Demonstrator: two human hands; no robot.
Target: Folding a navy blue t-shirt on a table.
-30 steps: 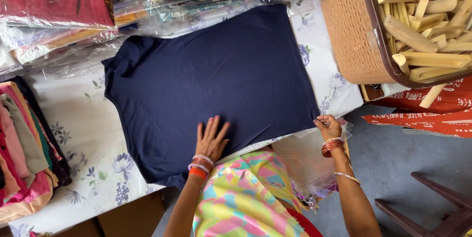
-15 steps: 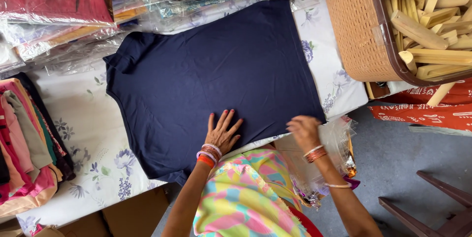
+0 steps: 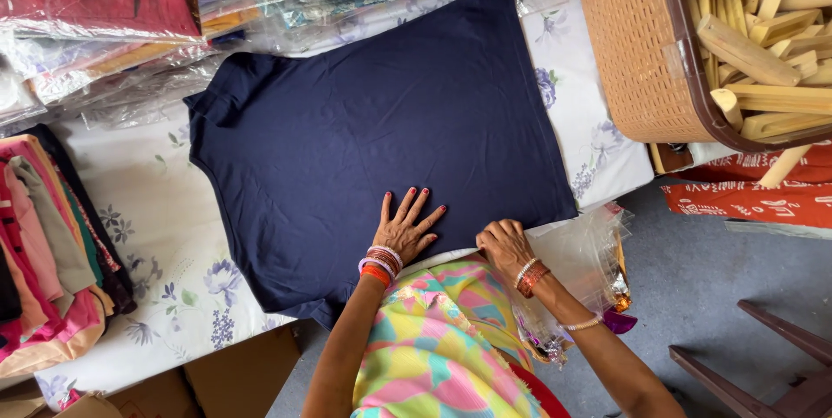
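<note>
a navy t-shirt lies spread flat on the counter, which has a floral cover, its hem at the near edge, so the whole back can be smoothed. the left hand presses on it, palm down and fingers fanned wide, gripping nothing; it seems to pin the cloth. the right hand is curled at the hem edge, fingers pinching the fabric. a woven basket of wooden blocks stands to the right, folded clothes to the left.

One navy blue short-sleeved cotton shirt lies flat. One tan woven plastic basket holds many pale wooden sticks, too jumbled to count. Two hands show.
</note>
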